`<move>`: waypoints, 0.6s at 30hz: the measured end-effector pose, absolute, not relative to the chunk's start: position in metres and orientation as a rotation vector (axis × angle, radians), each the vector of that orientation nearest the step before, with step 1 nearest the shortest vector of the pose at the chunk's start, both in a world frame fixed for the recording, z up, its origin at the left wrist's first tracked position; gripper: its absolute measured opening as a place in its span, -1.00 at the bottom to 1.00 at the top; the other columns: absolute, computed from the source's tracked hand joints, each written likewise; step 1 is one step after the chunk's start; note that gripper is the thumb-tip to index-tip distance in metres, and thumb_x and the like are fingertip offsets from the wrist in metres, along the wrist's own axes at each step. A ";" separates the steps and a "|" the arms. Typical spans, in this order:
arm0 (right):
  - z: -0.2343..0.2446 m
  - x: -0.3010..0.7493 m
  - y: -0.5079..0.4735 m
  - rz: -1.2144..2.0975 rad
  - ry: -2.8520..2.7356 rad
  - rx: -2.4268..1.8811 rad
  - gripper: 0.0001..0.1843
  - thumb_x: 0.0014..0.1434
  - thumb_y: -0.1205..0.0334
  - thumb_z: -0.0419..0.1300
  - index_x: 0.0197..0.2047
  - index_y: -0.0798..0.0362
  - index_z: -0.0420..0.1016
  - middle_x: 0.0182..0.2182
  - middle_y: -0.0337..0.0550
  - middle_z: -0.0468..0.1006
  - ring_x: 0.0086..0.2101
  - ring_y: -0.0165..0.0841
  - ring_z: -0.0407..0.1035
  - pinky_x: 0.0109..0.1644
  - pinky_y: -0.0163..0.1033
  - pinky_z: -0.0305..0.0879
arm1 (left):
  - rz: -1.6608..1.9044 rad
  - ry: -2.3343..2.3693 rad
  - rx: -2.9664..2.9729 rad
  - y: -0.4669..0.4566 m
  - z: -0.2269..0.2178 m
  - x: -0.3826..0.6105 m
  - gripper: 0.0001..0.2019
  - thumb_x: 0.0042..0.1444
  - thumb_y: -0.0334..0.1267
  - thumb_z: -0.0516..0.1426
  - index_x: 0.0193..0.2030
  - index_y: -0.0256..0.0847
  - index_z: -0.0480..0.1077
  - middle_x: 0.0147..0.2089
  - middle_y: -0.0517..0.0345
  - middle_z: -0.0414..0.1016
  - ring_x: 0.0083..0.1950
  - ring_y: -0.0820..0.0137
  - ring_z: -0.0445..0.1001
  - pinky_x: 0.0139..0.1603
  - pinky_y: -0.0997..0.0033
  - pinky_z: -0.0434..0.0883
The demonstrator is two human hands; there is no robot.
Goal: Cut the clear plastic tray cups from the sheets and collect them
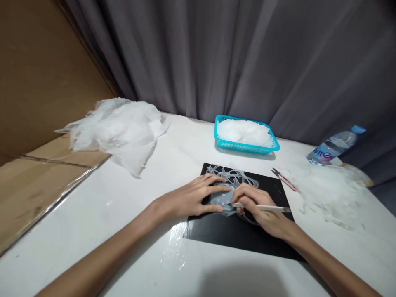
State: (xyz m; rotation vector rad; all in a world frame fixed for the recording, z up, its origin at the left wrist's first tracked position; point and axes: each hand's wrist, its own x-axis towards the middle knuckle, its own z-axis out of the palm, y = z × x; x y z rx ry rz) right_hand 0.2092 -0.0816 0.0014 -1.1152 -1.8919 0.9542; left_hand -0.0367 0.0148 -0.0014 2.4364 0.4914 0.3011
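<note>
A black mat lies on the white table in front of me. On it rests a clear, translucent plastic piece with looping strands. My left hand lies flat on this piece, fingers stretched out and pressing it down. My right hand is closed round a thin white pen-like tool, whose tip meets the plastic piece next to my left fingers.
A turquoise basket of white material stands beyond the mat. Small pink snips lie to the right, beside a heap of clear scraps and a lying water bottle. A crumpled white plastic pile sits at back left, near cardboard.
</note>
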 end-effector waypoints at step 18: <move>-0.024 0.212 -0.090 0.914 -1.912 -1.072 -0.96 0.38 0.28 0.28 -0.15 -0.03 0.58 -0.18 -0.22 0.65 -0.14 -0.37 0.55 0.03 -0.28 0.42 | 0.083 0.507 2.366 0.013 -0.006 -0.037 -0.31 0.41 0.12 0.11 0.57 0.02 0.07 0.65 0.03 -0.09 0.64 -0.04 -0.17 0.60 -0.09 -0.07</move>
